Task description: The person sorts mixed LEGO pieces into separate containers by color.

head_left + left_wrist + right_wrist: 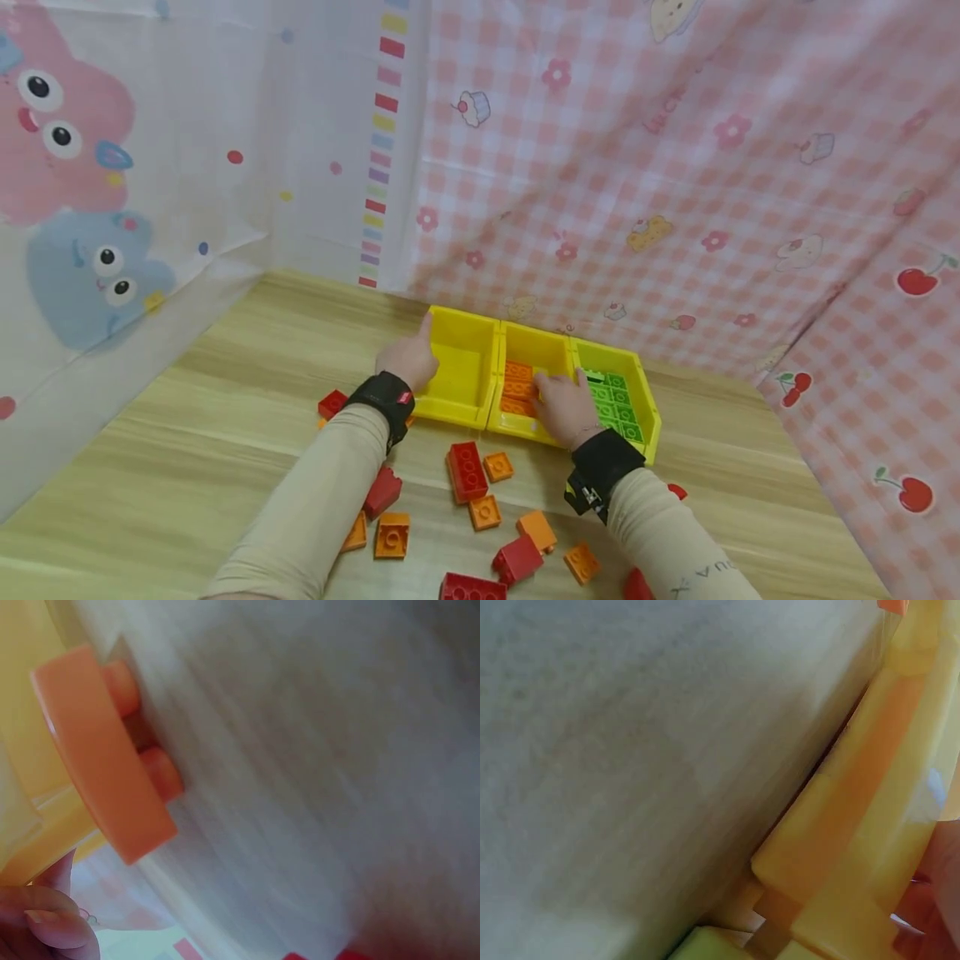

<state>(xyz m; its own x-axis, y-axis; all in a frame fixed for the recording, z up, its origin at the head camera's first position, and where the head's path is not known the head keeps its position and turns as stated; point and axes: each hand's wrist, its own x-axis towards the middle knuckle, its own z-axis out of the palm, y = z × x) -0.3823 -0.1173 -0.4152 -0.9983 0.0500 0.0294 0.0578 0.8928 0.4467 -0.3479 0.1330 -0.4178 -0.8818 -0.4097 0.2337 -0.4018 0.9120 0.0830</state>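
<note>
A row of three joined yellow bins (461,415) stands against the back cloth. My left hand (408,360) is at the left bin's outer side wall; in the left wrist view its curled fingers (56,930) grip the yellow edge. My right hand (566,404) reaches into the middle bin, beside a stack of orange bricks (517,387). The fingertips point down, and whether they pinch a brick is hidden. Green bricks (618,404) fill much of the right bin. No bricks show in the left bin. An orange brick (105,754) appears large in the left wrist view, near the bin.
On the wooden table (712,517) in front of the bins lie loose red bricks (467,472) and orange bricks (392,536), several of each. More red pieces (332,405) sit partly behind the forearms. Patterned cloth (600,167) hangs behind and at both sides.
</note>
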